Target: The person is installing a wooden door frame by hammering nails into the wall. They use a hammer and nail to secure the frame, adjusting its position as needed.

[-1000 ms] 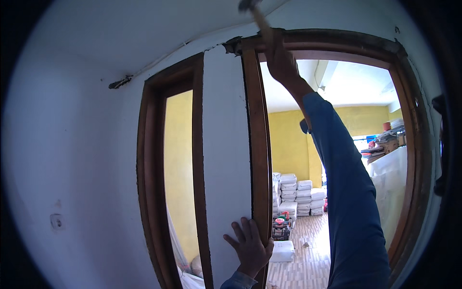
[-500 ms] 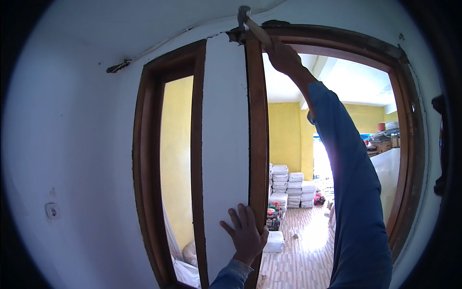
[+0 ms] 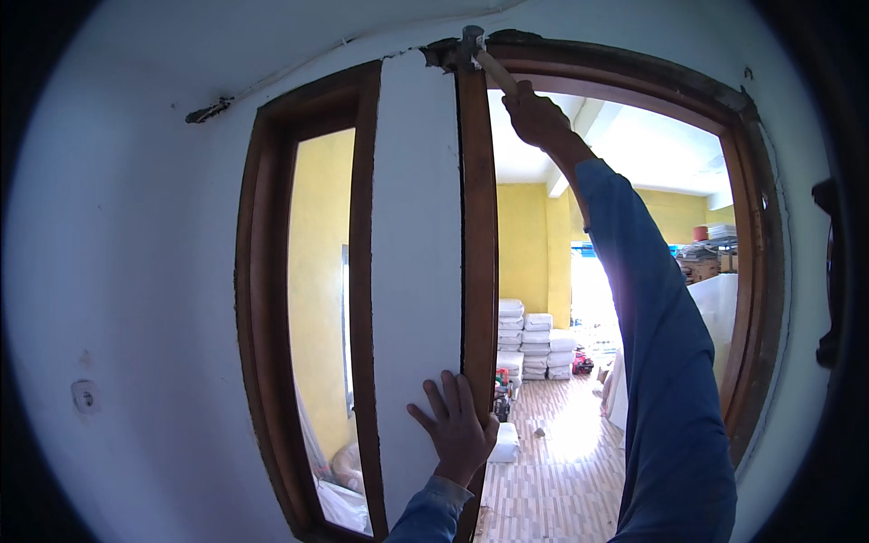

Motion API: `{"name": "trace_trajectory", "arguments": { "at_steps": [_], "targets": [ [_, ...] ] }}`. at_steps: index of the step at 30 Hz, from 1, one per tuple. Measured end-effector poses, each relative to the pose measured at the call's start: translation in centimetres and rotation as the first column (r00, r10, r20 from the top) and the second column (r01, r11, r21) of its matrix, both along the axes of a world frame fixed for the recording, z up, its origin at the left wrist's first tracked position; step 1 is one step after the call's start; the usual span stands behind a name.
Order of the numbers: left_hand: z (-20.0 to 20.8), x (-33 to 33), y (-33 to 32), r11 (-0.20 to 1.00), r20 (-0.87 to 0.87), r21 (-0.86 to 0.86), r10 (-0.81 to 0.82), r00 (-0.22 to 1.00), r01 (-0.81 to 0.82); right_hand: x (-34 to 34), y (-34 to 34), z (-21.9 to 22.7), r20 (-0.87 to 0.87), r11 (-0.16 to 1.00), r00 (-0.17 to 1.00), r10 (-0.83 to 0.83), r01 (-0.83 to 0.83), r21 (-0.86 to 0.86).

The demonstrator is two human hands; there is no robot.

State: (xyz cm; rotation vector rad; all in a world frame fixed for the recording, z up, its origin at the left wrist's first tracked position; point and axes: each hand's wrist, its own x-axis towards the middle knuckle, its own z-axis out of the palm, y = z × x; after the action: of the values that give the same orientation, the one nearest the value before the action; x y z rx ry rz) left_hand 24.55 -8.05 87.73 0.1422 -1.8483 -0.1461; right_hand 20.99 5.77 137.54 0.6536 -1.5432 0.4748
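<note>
My right hand is closed round the wooden handle of a hammer, my arm stretched up. The metal hammer head is at the upper left corner of a brown wooden door frame; I cannot tell whether it touches the wood. Broken plaster and a dark gap show at that corner. Lower down, my left hand lies flat with spread fingers on the white wall strip, its thumb at the frame's left post. A dark gap runs between that post and the wall.
A narrow brown window frame stands to the left. Through the doorway are stacked white sacks, a striped tile floor and a yellow wall. A wall socket is at the lower left, a dark hole above.
The hammer head has come down from above the frame's corner to beside it. My left hand keeps its place on the wall. The whole view has shifted slightly.
</note>
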Motion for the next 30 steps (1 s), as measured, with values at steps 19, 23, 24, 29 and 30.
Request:
{"name": "trace_trajectory", "arguments": {
  "at_steps": [19, 23, 24, 29, 30],
  "targets": [
    [0.6, 1.0, -0.3, 0.999, 0.079, 0.023, -0.042, 0.996, 0.041, 3.3, -1.2, -0.7, -0.181, 0.984, 0.971, 0.154, -0.168, -0.064],
    [0.3, 0.8, -0.4, 0.999, 0.060, 0.020, -0.044, 0.997, 0.043, 4.0, -3.0, -0.4, -0.380, 0.950, 0.903, 0.200, -0.274, -0.151],
    [0.3, 0.7, -0.4, 0.999, 0.066, 0.016, -0.040, 0.997, 0.039, 3.8, -3.2, -0.4, -0.434, 0.936, 0.874, 0.219, -0.313, -0.158],
    [0.3, 0.6, -0.4, 1.000, 0.082, 0.010, -0.022, 0.996, 0.021, 2.0, -2.5, -0.7, -0.152, 0.989, 0.988, 0.038, -0.059, -0.136],
    [0.3, 0.6, -0.4, 1.000, 0.042, -0.005, -0.021, 0.999, 0.022, 1.7, -2.2, -0.6, -0.007, 0.994, 0.999, 0.037, -0.037, -0.103]
  ]
}}
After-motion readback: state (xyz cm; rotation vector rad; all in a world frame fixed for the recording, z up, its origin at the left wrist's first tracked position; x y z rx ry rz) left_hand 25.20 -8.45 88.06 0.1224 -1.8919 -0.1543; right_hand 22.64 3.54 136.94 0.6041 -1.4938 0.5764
